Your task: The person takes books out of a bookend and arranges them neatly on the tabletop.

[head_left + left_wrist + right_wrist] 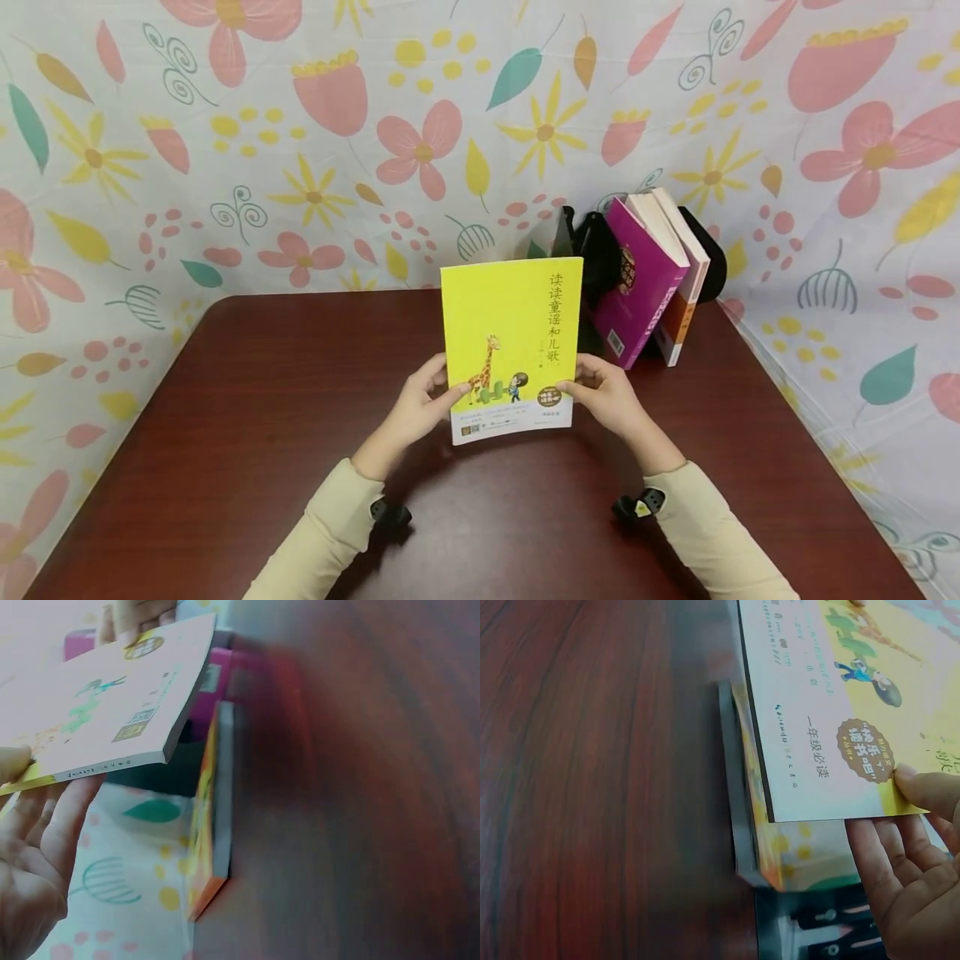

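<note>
Both hands hold up a thin yellow book point(502, 317), its cover towards the head camera, with a giraffe, a child and Chinese characters on it. The left hand point(415, 407) pinches its left edge near the bottom, thumb in front and fingers behind. On the opposite edge the right hand point(611, 398) grips in the same way. The left wrist view shows the white lower strip of the cover and the spine point(112, 765) of the book. From the right wrist, the round brown badge point(865, 750) on the cover lies beside the right thumb.
At the back right of the dark red table point(300, 467) stand a purple book point(637, 283) and paler books point(686, 292) by a black bookend point(705, 254). Another upright book point(222, 802) appears behind the held one. A flower-patterned cloth point(300, 125) hangs behind the table.
</note>
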Available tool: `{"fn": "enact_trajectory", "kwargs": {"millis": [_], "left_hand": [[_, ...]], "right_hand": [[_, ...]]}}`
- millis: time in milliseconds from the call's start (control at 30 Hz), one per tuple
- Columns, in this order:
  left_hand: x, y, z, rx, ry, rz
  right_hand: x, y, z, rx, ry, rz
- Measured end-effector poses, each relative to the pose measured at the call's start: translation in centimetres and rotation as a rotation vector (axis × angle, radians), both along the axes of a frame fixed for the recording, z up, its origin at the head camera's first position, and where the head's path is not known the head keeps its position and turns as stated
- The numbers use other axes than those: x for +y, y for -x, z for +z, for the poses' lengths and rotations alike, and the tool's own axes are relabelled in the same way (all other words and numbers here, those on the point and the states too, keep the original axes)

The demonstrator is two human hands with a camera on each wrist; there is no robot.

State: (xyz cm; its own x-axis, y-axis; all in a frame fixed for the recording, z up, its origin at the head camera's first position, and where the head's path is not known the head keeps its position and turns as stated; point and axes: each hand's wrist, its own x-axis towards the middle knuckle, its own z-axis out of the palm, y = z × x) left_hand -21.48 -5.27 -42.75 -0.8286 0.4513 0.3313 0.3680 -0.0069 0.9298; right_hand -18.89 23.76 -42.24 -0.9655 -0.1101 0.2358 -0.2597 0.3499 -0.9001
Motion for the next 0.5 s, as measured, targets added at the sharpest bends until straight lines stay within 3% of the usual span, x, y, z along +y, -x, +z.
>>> {"fn": "enact_trajectory", "kwargs": {"millis": [200,500], "left_hand": [[-1.5,0.3,0.4,-0.075,-0.018,0.006],[-2.5,0.7,0.4,-0.103,0.022,0.029]], "right_hand": [[-1.4,0.5,0.3,-0.044,0.013,0.001],[-3.0,0.7,0.2,-0.084,0.047,-0.015]]}}
